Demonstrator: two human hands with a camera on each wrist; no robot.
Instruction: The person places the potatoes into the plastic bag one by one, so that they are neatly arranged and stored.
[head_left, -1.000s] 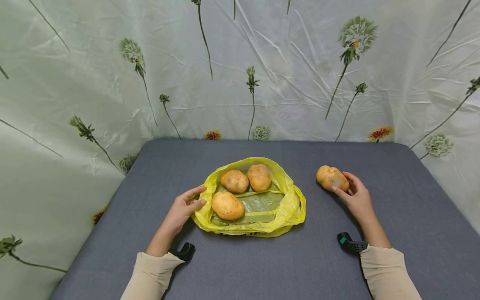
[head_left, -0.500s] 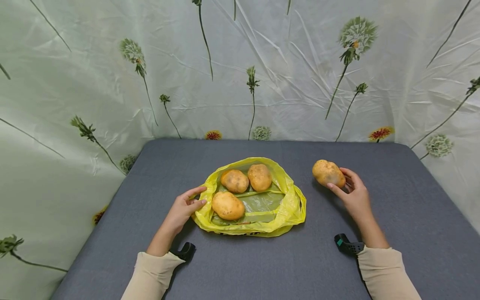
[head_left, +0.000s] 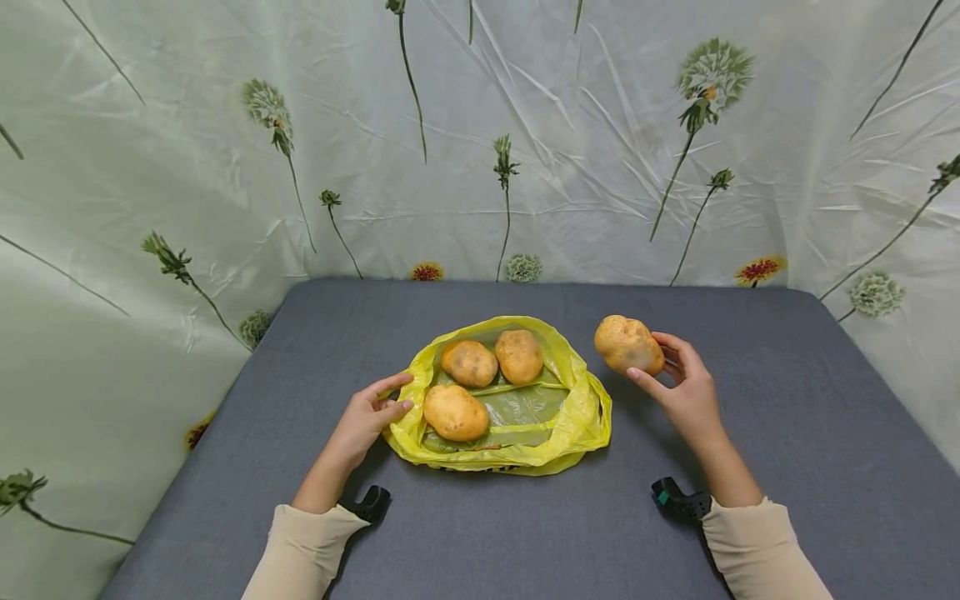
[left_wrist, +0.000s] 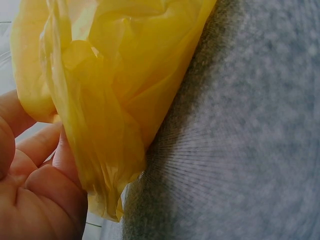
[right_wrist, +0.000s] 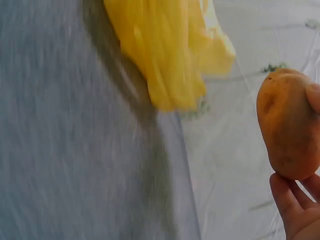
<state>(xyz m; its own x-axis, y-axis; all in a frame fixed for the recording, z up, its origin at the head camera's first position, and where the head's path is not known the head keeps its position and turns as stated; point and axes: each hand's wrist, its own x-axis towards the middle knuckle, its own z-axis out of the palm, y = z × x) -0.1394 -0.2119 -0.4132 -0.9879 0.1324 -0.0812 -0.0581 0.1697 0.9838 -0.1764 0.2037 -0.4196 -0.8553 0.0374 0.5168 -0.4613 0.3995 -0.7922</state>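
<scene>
A yellow plastic bag (head_left: 581, 417) lies with its mouth spread wide. Three potatoes sit inside: one front left (head_left: 455, 412), one back left (head_left: 469, 363) and one at the back right (head_left: 519, 357). At the bag's left rim, my left hand (head_left: 365, 421) holds the plastic between thumb and fingers; the left wrist view shows the fingers (left_wrist: 42, 145) against the folded yellow film (left_wrist: 115, 100). My right hand (head_left: 690, 392) grips another potato (head_left: 628, 343) by its right end, raised over the table just right of the bag. This potato (right_wrist: 287, 122) also fills the right of the right wrist view.
A grey cloth-covered table (head_left: 525, 533) lies under everything. Behind and to the left hangs a pale curtain (head_left: 600, 167) printed with dandelions. Black wrist devices (head_left: 678, 500) sit at both sleeve cuffs.
My right hand has carried its potato up and to the left, closer to the bag. The left hand, the bag and the potatoes inside have stayed where they were.
</scene>
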